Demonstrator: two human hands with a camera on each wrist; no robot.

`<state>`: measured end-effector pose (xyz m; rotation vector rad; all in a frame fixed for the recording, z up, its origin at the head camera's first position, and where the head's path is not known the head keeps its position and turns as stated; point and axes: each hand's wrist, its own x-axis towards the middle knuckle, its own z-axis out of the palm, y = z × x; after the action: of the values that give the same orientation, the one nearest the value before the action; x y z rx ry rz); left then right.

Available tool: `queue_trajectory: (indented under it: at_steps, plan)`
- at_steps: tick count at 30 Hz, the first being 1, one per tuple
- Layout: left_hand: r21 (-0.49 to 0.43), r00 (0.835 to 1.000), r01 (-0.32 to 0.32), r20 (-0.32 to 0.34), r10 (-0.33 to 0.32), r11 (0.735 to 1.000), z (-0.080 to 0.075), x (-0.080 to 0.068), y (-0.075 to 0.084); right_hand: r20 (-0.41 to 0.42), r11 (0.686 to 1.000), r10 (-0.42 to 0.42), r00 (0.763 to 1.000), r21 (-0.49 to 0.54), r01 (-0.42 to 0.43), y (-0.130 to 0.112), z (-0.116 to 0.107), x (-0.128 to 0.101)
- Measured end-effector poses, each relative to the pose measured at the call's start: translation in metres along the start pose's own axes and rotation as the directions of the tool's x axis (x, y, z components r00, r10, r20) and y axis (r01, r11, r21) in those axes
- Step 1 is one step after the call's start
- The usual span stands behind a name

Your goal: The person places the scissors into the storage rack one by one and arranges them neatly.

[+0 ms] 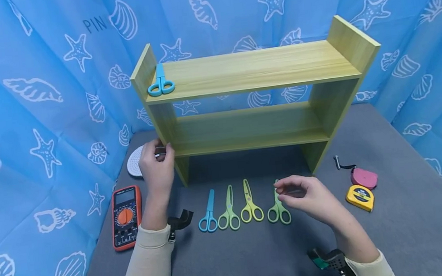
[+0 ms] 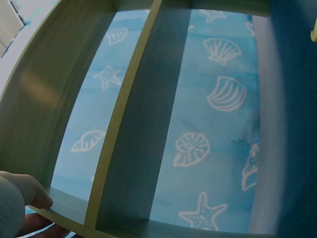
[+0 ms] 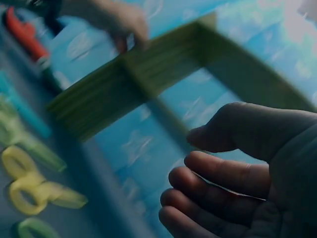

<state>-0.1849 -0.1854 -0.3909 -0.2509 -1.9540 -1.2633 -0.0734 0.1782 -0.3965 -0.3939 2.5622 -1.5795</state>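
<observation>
A light wooden two-tier shelf [image 1: 252, 128] stands at the back of the table. My left hand [image 1: 157, 167] grips the edge of its left side panel, thumb inside and fingers outside, as the left wrist view shows. Blue scissors [image 1: 161, 83] lie at the left end of the top board. In front of the shelf lie blue scissors [image 1: 209, 215], green scissors [image 1: 229, 213], yellow scissors [image 1: 250, 207] and another green pair [image 1: 279, 210]. My right hand [image 1: 305, 194] hovers with loosely bent fingers, holding nothing; it overlaps the tip of the right green pair.
At the left lie an orange-and-black multimeter [image 1: 126, 217] and a white perforated round object [image 1: 134, 161], partly behind my left hand. To the right are a yellow tape measure [image 1: 360, 198], a pink rounded case [image 1: 364, 178] and a small metal piece on a black strap [image 1: 337, 162].
</observation>
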Motion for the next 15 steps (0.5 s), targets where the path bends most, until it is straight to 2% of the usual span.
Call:
queue_trajectory:
  at_steps: [5,10,12,15]
  plan:
    - [0.005,1.000,-0.008,-0.003,0.008,1.000,-0.001,0.001,0.002,-0.030,0.988,0.116,0.993,-0.099,-0.118,0.033,0.018,-0.004]
    - [-0.001,1.000,-0.011,0.006,0.011,1.000,-0.001,0.001,0.001,-0.111,0.941,0.237,0.965,-0.220,-0.257,0.058,0.034,-0.004]
    - [-0.003,1.000,-0.015,0.006,0.015,1.000,0.000,0.001,0.000,-0.149,0.919,0.259,0.954,-0.266,-0.291,0.064,0.040,-0.003]
    - [-0.005,1.000,-0.019,-0.001,0.019,1.000,0.001,0.000,-0.002,-0.200,0.893,0.249,0.948,-0.332,-0.304,0.070,0.046,-0.001]
